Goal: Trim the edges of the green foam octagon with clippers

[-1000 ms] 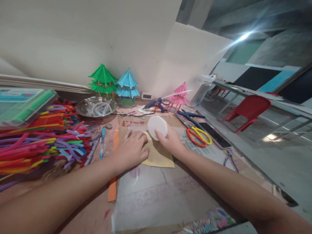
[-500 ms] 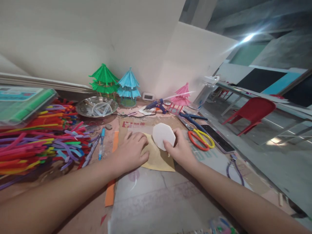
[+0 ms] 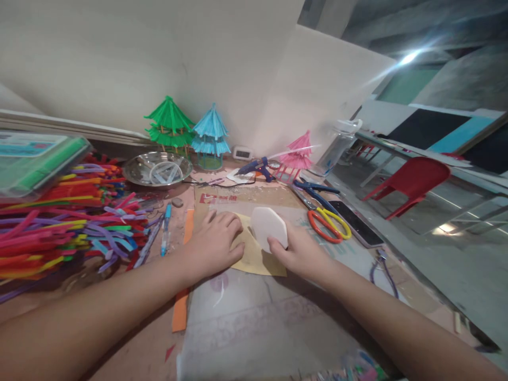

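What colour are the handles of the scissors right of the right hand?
One handle is yellow, the other orange-red, on the scissors; clearest in the head view.

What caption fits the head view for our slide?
Left hand presses tan paper flat while right hand holds a white octagonal piece over it.
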{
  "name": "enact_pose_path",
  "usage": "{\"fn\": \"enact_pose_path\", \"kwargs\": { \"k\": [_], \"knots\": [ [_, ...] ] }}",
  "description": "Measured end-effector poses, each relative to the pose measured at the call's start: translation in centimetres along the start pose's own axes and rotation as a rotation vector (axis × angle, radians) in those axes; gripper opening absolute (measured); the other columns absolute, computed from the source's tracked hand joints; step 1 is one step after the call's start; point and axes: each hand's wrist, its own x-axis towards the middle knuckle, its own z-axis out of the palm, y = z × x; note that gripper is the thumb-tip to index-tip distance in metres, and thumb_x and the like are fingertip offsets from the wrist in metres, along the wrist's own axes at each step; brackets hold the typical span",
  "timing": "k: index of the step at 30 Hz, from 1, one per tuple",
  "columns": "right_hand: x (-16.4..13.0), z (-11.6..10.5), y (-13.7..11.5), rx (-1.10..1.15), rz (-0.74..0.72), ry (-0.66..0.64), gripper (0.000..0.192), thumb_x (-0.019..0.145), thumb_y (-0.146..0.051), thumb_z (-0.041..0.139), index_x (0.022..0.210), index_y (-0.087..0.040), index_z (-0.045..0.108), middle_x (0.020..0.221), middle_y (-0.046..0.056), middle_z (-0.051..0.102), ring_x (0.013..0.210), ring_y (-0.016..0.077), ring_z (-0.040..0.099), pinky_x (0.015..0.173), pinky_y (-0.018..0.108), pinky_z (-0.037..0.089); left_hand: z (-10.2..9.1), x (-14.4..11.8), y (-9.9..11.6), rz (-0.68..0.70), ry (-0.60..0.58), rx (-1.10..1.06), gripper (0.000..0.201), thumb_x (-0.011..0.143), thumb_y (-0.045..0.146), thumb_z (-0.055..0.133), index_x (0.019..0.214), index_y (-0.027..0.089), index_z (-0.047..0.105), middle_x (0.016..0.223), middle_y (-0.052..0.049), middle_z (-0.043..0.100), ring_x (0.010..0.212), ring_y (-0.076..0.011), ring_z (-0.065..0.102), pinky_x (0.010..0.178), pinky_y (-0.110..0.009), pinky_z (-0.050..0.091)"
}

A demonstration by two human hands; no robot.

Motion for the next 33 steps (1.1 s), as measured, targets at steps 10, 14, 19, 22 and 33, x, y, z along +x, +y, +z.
{"fn": "enact_pose_path", "kwargs": {
  "k": [10, 14, 19, 22, 33],
  "knots": [
    [2.0, 1.7, -1.4, -0.233, 0.001, 0.009, 0.052, 0.081, -0.030, 0.040, 0.129, -0.009, 0.045, 0.065, 0.010, 0.068, 0.056, 0.0259, 0.062, 0.049, 0.029, 0.040, -0.2, 0.2, 0.1, 0.021, -0.036, 0.002, 0.015, 0.081, 0.029, 0.046, 0.088, 0.018, 0.051, 0.101, -0.008, 0.055, 0.101, -0.0244, 0.051, 0.098, -0.047, 0.033],
    [0.7, 0.9, -2.0, -0.273, -0.070, -0.076, 0.051, 0.083, -0.027, 0.038, 0.130, -0.010, 0.044, 0.071, 0.011, 0.070, 0.056, 0.0247, 0.063, 0.048, 0.027, 0.037, -0.3, 0.0, 0.2, -0.014, -0.033, 0.008, 0.018, 0.081, 0.029, 0.046, 0.093, 0.018, 0.051, 0.106, -0.008, 0.056, 0.104, -0.0249, 0.052, 0.102, -0.052, 0.027],
    [-1.4, 0.4, -2.0, -0.281, -0.097, -0.107, 0.052, 0.083, -0.027, 0.037, 0.132, -0.011, 0.042, 0.068, 0.009, 0.069, 0.055, 0.0244, 0.063, 0.050, 0.028, 0.038, -0.1, 0.2, 0.1, 0.015, -0.027, 0.024, 0.017, 0.081, 0.029, 0.046, 0.091, 0.017, 0.052, 0.104, -0.010, 0.057, 0.104, -0.0255, 0.052, 0.100, -0.049, 0.031],
    [1.1, 1.5, -1.4, -0.271, -0.014, -0.055, 0.049, 0.083, -0.029, 0.039, 0.127, -0.009, 0.047, 0.071, 0.012, 0.069, 0.058, 0.0263, 0.063, 0.051, 0.030, 0.040, -0.2, 0.3, 0.1, 0.017, -0.032, 0.023, 0.016, 0.081, 0.029, 0.046, 0.091, 0.017, 0.052, 0.104, -0.010, 0.057, 0.104, -0.0256, 0.052, 0.100, -0.049, 0.031],
    [3.4, 2.5, 0.8, 0.856, 0.235, 0.243, 0.041, 0.076, -0.054, 0.048, 0.087, -0.015, 0.055, 0.060, 0.001, 0.058, 0.047, 0.0139, 0.051, 0.041, 0.024, 0.037, -0.7, 0.0, 0.2, -0.071, -0.021, -0.049, 0.019, 0.081, 0.028, 0.047, 0.095, 0.017, 0.053, 0.107, -0.009, 0.057, 0.109, -0.0245, 0.051, 0.107, -0.054, 0.021]
  ]
}}
